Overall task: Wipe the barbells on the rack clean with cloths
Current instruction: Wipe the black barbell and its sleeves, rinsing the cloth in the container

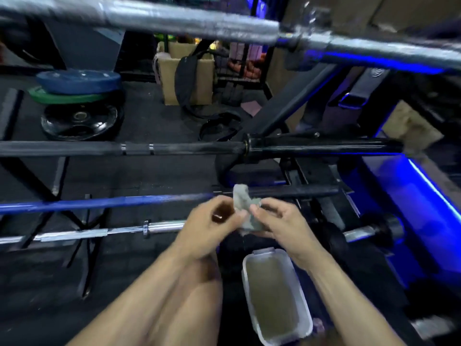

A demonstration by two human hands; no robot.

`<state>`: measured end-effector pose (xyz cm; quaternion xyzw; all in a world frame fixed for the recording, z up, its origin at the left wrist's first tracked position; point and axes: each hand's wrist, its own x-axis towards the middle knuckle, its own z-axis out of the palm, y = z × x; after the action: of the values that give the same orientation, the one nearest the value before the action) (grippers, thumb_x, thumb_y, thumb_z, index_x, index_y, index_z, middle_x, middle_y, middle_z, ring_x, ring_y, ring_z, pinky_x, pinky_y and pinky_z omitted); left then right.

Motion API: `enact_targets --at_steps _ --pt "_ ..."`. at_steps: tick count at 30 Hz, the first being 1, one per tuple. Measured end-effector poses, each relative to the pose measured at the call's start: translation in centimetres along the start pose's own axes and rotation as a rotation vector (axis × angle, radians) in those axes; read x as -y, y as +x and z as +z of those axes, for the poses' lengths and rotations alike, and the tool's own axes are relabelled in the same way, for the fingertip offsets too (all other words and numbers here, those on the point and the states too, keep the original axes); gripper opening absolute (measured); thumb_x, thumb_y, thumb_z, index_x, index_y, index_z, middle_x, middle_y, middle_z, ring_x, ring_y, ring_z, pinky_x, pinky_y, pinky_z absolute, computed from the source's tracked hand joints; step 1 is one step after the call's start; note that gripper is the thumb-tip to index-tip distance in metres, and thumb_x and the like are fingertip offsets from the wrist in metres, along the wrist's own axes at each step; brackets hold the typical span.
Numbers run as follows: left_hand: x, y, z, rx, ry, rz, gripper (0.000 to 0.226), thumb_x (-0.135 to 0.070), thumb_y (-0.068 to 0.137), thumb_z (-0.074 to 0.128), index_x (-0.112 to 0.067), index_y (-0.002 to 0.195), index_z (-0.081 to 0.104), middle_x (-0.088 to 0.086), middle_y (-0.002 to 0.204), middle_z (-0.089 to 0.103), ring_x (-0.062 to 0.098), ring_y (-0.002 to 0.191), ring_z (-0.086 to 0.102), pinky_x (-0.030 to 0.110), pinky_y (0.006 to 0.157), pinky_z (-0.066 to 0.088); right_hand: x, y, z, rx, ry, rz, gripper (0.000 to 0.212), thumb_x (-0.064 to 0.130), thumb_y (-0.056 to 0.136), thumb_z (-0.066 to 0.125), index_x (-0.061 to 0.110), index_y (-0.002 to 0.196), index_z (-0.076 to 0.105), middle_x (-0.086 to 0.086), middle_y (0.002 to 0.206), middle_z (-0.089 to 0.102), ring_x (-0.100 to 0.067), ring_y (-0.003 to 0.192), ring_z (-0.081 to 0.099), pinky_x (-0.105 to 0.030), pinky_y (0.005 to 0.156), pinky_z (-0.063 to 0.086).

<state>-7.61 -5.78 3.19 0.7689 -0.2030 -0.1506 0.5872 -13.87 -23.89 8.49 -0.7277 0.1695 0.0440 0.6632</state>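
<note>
A crumpled grey cloth (243, 204) is held between both hands at the centre of the head view. My left hand (210, 226) pinches its left side and my right hand (282, 222) grips its right side. The hands hover in front of a blue barbell (104, 202) and above a chrome barbell (119, 231), touching neither. A black barbell (174, 148) lies higher on the rack, and a thick silver barbell (189, 20) crosses the top of the view.
A white plastic tub (275, 295) of murky liquid stands on the floor below my right hand. Stacked weight plates (77, 101) lie at the back left. A cardboard box (187, 73) with a black bag stands behind. The black rack frame (287, 108) and a blue-lit wall are on the right.
</note>
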Motion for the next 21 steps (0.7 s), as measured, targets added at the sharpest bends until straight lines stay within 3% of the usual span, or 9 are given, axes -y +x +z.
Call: enact_targets --at_steps 3,6,8,11,14,18,21 --pt "-3.4 -3.6 0.6 0.045 0.071 0.034 0.040 -0.062 0.080 0.074 -0.032 0.107 0.069 -0.011 0.098 0.076 0.012 0.093 0.072 0.046 0.084 0.057 1.5 -4.3 0.9 -0.003 -0.041 -0.067 0.018 0.015 0.097 0.068 -0.001 0.098 0.074 -0.024 0.094 0.075 -0.041 0.097 0.072 -0.050 0.089 0.060" --pt "-6.4 -6.4 0.2 0.083 0.099 0.074 0.011 -0.043 0.092 0.071 -0.033 0.093 0.071 -0.011 0.084 0.075 0.009 0.078 0.069 0.036 0.073 0.056 2.8 -7.8 0.7 -0.038 -0.096 -0.116 0.015 0.011 0.099 0.065 0.000 0.093 0.074 -0.022 0.088 0.075 -0.041 0.089 0.073 -0.052 0.084 0.061" --pt "-8.3 -8.1 -0.4 0.101 0.001 0.046 0.020 -0.031 0.102 0.062 -0.019 0.092 0.074 -0.001 0.082 0.075 0.009 0.073 0.066 0.030 0.070 0.053 3.8 -9.9 0.3 -0.078 -0.092 -0.132 0.018 0.012 0.101 0.062 0.004 0.089 0.072 -0.014 0.082 0.075 -0.032 0.079 0.075 -0.046 0.076 0.063" --pt "-10.3 -10.4 -1.2 0.097 -0.128 -0.039 0.048 -0.039 0.105 0.052 0.003 0.095 0.071 0.017 0.089 0.076 0.015 0.076 0.067 0.035 0.073 0.049 5.4 -12.5 -0.7 -0.173 -0.018 -0.163 0.026 0.019 0.101 0.060 0.007 0.079 0.067 -0.003 0.070 0.064 -0.016 0.065 0.063 -0.031 0.060 0.054" --pt "-11.8 -12.0 -1.6 0.095 -0.218 -0.049 0.050 -0.044 0.105 0.050 0.001 0.097 0.072 0.027 0.090 0.073 0.025 0.077 0.063 0.038 0.074 0.045 6.5 -14.3 -1.8 -0.263 -0.048 -0.199 0.042 0.046 0.089 0.061 0.006 0.080 0.062 -0.004 0.074 0.058 -0.019 0.073 0.054 -0.036 0.070 0.044" --pt "-14.2 -13.4 -1.4 0.103 -0.254 0.028 0.031 -0.029 0.104 0.055 -0.009 0.094 0.077 0.017 0.089 0.074 0.021 0.079 0.063 0.035 0.075 0.047 7.4 -16.8 -2.6 -0.241 0.051 -0.153 0.060 0.048 0.095 0.060 -0.011 0.098 0.058 -0.015 0.085 0.061 -0.026 0.078 0.055 -0.040 0.073 0.046" --pt "-16.1 -14.0 -1.8 0.083 -0.211 0.104 0.027 -0.029 0.103 0.060 -0.013 0.087 0.074 0.007 0.080 0.068 0.016 0.072 0.056 0.032 0.067 0.042 7.6 -18.6 -2.9 -0.155 0.167 -0.064 0.038 0.032 0.102 0.059 -0.005 0.105 0.068 -0.014 0.082 0.066 -0.021 0.067 0.061 -0.027 0.055 0.050"
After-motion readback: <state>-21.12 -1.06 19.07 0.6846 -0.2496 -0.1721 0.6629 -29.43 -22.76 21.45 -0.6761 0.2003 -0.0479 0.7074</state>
